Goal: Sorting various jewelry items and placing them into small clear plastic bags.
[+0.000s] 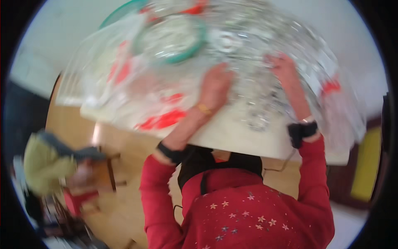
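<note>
My left hand (217,84) reaches over the white table, its back toward me and its fingertips at the near left side of a spread of small, shiny, clear or silvery pieces (253,89). The kind of these pieces is too blurred to make out. Farther right, my right hand (283,66) is in among the same pieces, fingers pointing inward. Motion smears the fingers of both hands, so I cannot make out whether anything is held. Left of the pieces stands a round green-rimmed basket (188,53) filled with whitish, glossy small items.
Clear plastic bags with red print (120,70) cover the table's left side. Another red-marked bag (338,99) hangs by its right edge. Behind me to the left, a person in a yellow-green top (43,166) is near a red stool (78,200).
</note>
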`<state>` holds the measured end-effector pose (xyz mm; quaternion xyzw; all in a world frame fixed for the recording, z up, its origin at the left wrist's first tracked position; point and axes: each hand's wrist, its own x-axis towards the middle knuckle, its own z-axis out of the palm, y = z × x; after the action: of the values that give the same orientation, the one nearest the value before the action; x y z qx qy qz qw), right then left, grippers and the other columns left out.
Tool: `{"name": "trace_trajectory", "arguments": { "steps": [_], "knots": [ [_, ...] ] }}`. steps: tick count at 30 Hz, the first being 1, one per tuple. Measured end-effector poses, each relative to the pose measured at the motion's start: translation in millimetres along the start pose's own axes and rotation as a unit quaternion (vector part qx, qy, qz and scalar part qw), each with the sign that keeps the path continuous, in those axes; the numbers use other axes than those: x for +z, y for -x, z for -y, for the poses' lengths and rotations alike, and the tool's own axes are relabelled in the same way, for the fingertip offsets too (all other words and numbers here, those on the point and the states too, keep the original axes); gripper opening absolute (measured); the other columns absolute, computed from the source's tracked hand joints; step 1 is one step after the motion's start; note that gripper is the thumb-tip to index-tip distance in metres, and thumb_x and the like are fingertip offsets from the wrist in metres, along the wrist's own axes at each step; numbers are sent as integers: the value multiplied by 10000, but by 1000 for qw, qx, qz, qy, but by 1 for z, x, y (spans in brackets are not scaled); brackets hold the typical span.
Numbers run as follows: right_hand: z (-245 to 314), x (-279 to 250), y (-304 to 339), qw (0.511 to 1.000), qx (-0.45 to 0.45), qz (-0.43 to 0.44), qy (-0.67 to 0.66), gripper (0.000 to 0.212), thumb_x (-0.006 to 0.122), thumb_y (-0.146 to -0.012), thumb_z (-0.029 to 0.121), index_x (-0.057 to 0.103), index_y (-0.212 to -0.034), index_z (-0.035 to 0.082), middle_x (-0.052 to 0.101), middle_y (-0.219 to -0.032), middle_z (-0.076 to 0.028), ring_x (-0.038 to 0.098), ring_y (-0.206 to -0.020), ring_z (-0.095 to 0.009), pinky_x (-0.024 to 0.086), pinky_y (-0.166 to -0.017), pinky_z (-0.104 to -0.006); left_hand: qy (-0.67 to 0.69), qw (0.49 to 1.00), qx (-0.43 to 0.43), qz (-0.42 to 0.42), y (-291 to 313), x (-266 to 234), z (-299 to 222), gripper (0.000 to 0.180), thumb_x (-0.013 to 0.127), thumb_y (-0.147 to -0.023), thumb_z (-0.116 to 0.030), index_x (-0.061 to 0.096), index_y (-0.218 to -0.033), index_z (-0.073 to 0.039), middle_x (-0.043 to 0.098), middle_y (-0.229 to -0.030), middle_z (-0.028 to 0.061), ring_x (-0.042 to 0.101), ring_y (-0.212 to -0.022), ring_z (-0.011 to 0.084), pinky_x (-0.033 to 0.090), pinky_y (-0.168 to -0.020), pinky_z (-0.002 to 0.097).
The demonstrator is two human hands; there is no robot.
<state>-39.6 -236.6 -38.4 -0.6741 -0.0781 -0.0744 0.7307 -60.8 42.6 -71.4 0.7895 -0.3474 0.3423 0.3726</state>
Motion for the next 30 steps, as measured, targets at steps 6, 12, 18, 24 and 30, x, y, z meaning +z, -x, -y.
{"name": "trace_trajectory", "arguments": {
  "steps": [6,12,18,24,30],
  "knots": [
    [39,52,17,986,104,-82,-101,360,558,-863,71,463,-1192,-39,618,-1066,-135,628,-910,-222,494,-757,-290,355,859,-360,79,-63,-6,-16,274,593,-843,-132,584,-1087,-7,618,-983,101,601,-809,155,497,-736,277],
    [41,51,22,985,102,-79,-112,379,589,-850,74,474,-1199,-18,628,-1045,-118,634,-905,-206,499,-776,-282,503,731,-445,121,-80,18,-25,259,600,-848,-134,583,-1055,20,634,-890,70,589,-741,111,501,-711,260],
    [37,48,22,989,104,-84,-63,338,607,-837,76,521,-1152,-11,644,-991,-106,637,-892,-192,512,-740,-274,479,737,-451,156,-81,32,-21,171,621,-813,-74,601,-964,4,620,-822,41,591,-700,112,494,-651,236],
    [35,42,19,991,90,-64,-74,301,607,-832,77,540,-1103,-34,645,-946,-102,635,-846,-166,530,-659,-279,498,720,-464,133,-81,34,-18,129,633,-787,-47,610,-910,-15,615,-786,26,587,-658,105,482,-613,229],
    [44,52,19,988,103,-93,-71,288,587,-835,118,564,-1081,-30,635,-833,-66,622,-710,-142,525,-620,-262,512,705,-472,138,-84,25,-21,136,633,-779,-95,616,-900,-33,601,-757,15,582,-648,105,475,-597,246]
  ]
}}
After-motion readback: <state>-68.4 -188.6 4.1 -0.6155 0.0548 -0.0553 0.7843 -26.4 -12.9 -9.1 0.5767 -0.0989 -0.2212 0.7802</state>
